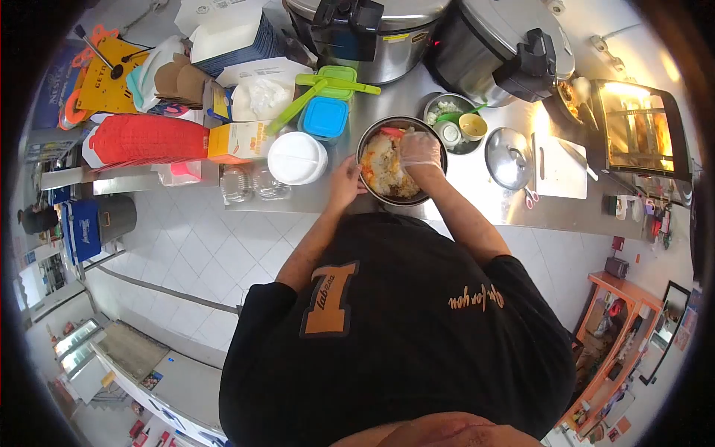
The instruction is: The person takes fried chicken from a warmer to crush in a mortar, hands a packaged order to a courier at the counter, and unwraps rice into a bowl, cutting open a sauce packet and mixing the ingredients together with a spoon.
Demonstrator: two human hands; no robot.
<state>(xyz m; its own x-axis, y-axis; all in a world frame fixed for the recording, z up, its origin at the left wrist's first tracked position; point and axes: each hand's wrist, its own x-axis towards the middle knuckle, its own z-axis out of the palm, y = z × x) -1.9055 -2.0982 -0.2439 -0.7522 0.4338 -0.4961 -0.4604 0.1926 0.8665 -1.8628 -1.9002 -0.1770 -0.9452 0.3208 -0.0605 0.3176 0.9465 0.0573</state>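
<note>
A round metal bowl [363,141] at the counter's front edge holds rice [384,170] mixed with orange and brown bits, with a red piece near the back. My left hand [346,182] grips the bowl's left rim, its fingers closed against the side. Inside the bowl, my right hand [421,155] wears a clear plastic glove and presses down into the right part of the rice. Its fingers look curled into the food, and their tips are hidden. Behind the bowl to the right, a second metal bowl [482,143] contains chopped white pieces, a green spoon [450,117] and small tubs.
Two large metal cookers [398,56] stand at the back. Left are a white round container [296,159], a blue-lidded box [324,118] and red stacked trays [149,141]. Right are a metal lid [509,158], scissors [531,197], a cutting board [562,175] with a knife, and a lit display case [637,130].
</note>
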